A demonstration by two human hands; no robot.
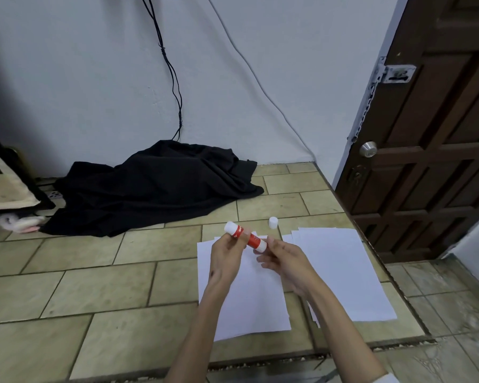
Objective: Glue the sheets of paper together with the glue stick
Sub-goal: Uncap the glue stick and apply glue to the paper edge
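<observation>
Tiled floor carries a single sheet (pixel 244 297) nearest, a stack of sheets (pixel 340 272) beside it; above them left hand (pixel 227 258) grips the uncapped glue stick (pixel 245 235), right hand (pixel 284 259) pinches its base. Probably best: twist gently, exposing little glue; cap (pixel 273 222) waits beyond

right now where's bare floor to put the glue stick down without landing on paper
Bare tiles lie left of the single sheet, running up to the black cloth. A narrower strip sits between cloth and sheets, though the white cap stands there. It is crowded to the right: the paper stack runs close to the platform edge. Both the left hand and right hand hold the glue stick.
</observation>
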